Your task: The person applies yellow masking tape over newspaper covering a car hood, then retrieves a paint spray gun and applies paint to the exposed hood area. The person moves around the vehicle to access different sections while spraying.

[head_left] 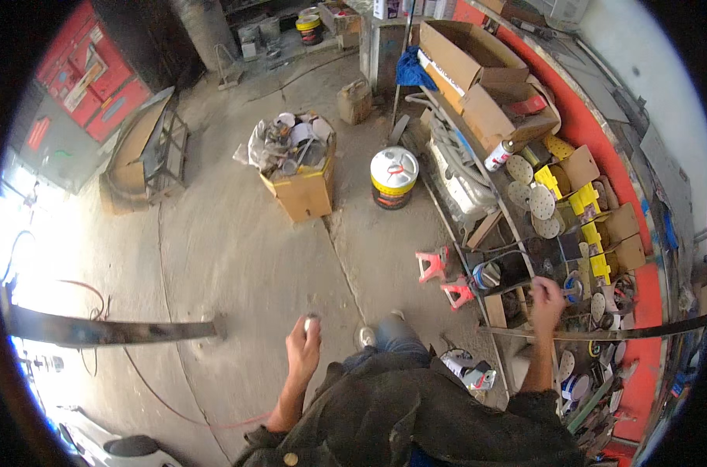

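Floor of grey concrete below the left hand, out in front of a dark jacket, with fingers curled narrow around a small pale thing, its top just showing beside the thumb; too small to name. Well apart from that, over the left edge of a long metal rack, the right hand, with fingers loosely bent together; cannot tell whether gripping anything or touching the frame.

Near the right hand, on a lower level by the same edge, a can with some blue on it. Farther along the left edge, an upright spray can; just beside it, toward the middle, pale perforated discs, partly overlapping. Toward the right edge, a row of yellow boxes before a red panel. At the far end, open cardboard boxes, with a blue cloth at the far left corner.

On the floor, close to the rack's left edge, two red stands; farther off, a white-lidded bucket and, left of it, a carton heaped with refuse.
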